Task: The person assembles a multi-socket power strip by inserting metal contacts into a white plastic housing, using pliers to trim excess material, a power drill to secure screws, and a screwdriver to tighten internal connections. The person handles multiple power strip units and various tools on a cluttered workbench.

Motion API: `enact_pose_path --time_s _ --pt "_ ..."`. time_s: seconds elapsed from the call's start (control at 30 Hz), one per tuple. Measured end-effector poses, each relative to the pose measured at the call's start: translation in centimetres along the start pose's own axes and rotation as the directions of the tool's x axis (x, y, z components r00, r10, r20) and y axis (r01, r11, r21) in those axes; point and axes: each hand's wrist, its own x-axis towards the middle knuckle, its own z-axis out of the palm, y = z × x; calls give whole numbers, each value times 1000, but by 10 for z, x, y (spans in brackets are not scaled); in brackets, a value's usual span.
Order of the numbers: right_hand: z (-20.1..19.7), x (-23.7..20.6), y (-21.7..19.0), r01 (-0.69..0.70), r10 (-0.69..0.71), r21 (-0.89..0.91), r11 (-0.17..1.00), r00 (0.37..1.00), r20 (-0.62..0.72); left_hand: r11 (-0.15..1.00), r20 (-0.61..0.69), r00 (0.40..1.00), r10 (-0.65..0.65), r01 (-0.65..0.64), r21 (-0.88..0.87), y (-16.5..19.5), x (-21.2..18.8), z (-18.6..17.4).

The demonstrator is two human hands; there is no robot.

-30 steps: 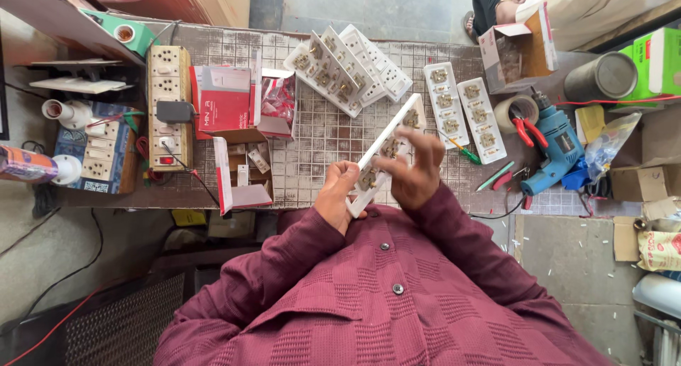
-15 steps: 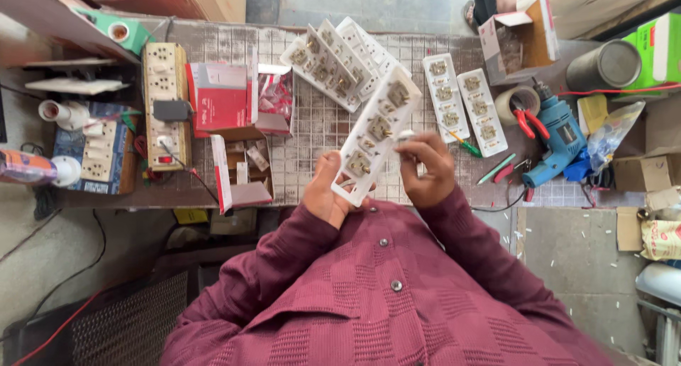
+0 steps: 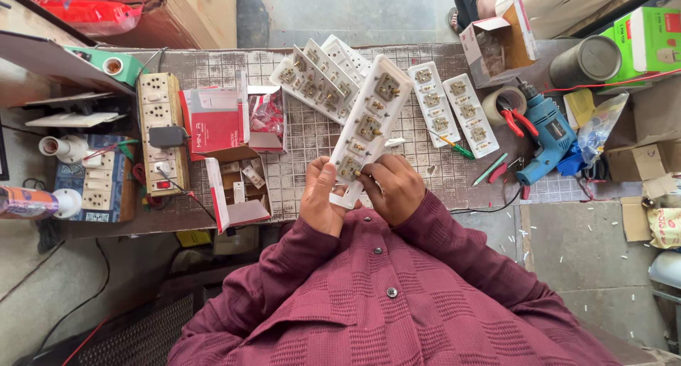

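Observation:
A long white socket strip panel (image 3: 372,121) with several brass-fitted sockets is held upright-tilted above the table, its back side facing me. My left hand (image 3: 320,197) grips its lower left edge. My right hand (image 3: 392,187) holds the lower right edge, fingertips pinched at the lowest socket. Whether a small part sits between those fingers I cannot tell. My maroon sleeves fill the bottom of the view.
Several more white socket panels (image 3: 312,79) lie on the tiled table (image 3: 298,135), two others (image 3: 454,107) to the right. Open red-and-white boxes (image 3: 223,121), a finished switchboard (image 3: 163,132), a blue drill (image 3: 546,135), red pliers on a tape roll (image 3: 507,107), and a small carton (image 3: 496,47).
The panel has turned from edge-on to showing its socket backs and now stands steeper. Both hands shifted down to its lower end, close to my chest.

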Motion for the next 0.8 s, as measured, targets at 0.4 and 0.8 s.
enact_pose_path --time_s 0.4,0.8 --pt "-3 -3 -2 14 -12 35 999 998 -64 990 65 996 -55 63 -125 2 -2 1" --pt "-7 -5 -4 69 -71 -31 997 996 -53 988 124 989 -84 99 -120 10 -3 1"
